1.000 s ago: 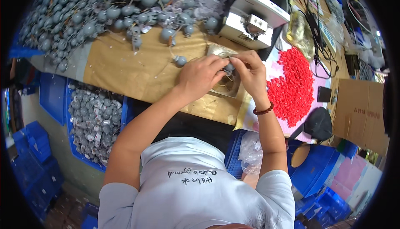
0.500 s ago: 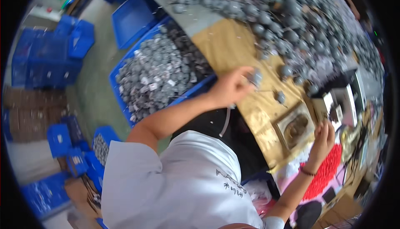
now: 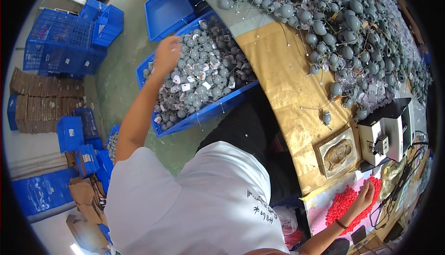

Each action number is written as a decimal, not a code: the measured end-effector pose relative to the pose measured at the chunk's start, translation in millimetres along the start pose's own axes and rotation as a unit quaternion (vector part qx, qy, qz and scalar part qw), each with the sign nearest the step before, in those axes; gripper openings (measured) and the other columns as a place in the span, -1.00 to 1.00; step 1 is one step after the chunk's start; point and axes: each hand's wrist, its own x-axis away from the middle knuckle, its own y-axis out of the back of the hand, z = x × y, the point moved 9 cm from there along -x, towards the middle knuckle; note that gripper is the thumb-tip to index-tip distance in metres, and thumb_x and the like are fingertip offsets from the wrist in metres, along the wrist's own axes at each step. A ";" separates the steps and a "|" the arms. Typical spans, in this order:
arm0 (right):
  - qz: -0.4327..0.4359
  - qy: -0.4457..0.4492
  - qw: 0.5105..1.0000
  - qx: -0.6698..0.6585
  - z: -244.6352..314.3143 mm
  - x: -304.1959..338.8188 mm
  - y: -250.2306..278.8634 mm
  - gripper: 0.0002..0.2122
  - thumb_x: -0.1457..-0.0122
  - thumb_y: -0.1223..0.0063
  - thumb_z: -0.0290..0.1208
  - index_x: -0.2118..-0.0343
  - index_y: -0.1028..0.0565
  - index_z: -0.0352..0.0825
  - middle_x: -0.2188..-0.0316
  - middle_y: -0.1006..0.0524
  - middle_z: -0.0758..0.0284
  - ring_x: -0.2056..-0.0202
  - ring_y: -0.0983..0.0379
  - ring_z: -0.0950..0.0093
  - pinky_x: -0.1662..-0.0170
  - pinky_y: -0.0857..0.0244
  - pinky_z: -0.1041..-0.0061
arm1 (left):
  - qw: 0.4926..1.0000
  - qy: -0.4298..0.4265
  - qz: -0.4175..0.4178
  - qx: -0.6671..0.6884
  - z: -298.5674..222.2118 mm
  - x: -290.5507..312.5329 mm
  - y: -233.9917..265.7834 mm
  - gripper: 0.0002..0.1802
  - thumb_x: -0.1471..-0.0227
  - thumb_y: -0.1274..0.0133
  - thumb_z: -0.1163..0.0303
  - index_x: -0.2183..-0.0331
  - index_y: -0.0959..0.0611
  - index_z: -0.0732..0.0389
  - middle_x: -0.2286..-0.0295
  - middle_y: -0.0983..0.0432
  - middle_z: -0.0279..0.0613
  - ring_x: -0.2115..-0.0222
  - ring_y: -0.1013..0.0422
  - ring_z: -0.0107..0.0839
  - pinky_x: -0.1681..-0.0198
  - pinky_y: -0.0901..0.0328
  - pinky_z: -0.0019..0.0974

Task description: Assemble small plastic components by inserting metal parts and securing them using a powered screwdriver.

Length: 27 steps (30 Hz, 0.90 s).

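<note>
My left hand (image 3: 167, 54) is over the far left edge of a blue bin (image 3: 204, 117) heaped with small grey rounded pieces (image 3: 197, 69), many bearing white tags. Its blurred fingers look loosely apart, and no piece shows in them. My right hand (image 3: 364, 197) is over a pile of small red pieces (image 3: 343, 204) at the right, fingers drawn together. Whether a red piece is between them is hidden. Beyond that hand, a square mould-like block (image 3: 337, 153) with a rounded hollow lies on the gold-brown cloth (image 3: 289, 139). One grey piece (image 3: 327, 117) lies apart near it.
A large heap of grey rounded pieces with thin strings (image 3: 333, 32) covers the table's far side. A white-and-black box-shaped device (image 3: 382, 137) stands at the right, with black cables beside it. Blue crates (image 3: 60, 41) and stacked cardboard (image 3: 46, 102) stand at the left.
My left hand has swung left from above the cloth to the bin; the grey piece it held no longer shows in it. My right hand has moved from beside the device to the red pile.
</note>
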 end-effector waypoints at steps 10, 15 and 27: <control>0.096 0.141 0.915 0.366 37.2 41.0 -24.5 -0.86 -0.18 -0.07 -0.54 0.21 -0.55 -0.38 0.27 -0.51 0.12 0.19 -0.44 0.10 0.13 -0.34 0.25 | 0.847 -0.463 0.103 0.241 -414.9 73.7 -107.7 -0.79 0.07 -0.21 0.49 0.29 -0.68 0.18 0.26 -0.55 -0.22 0.21 -0.46 -0.18 0.13 -0.38 -0.19; 0.052 0.143 0.926 0.345 35.5 39.4 -22.7 -0.89 -0.15 -0.08 -0.56 0.27 -0.57 -0.36 0.34 -0.51 0.16 0.25 -0.45 0.15 0.18 -0.35 0.27 | 0.825 -0.484 0.143 0.254 -489.8 77.9 -155.6 -0.78 0.09 -0.20 0.51 0.28 -0.68 0.19 0.27 -0.55 -0.23 0.21 -0.44 -0.19 0.15 -0.39 -0.19; -0.014 0.134 0.956 0.259 58.4 37.1 -15.2 -0.87 -0.09 -0.09 -0.67 0.29 -0.53 -0.40 0.37 -0.47 0.24 0.37 -0.43 0.34 0.26 -0.33 0.42 | 0.822 -0.505 0.245 0.095 -605.6 87.2 -250.7 -0.73 0.08 -0.12 0.44 0.23 -0.60 0.18 0.21 -0.52 -0.12 0.10 -0.40 -0.06 0.15 -0.40 0.00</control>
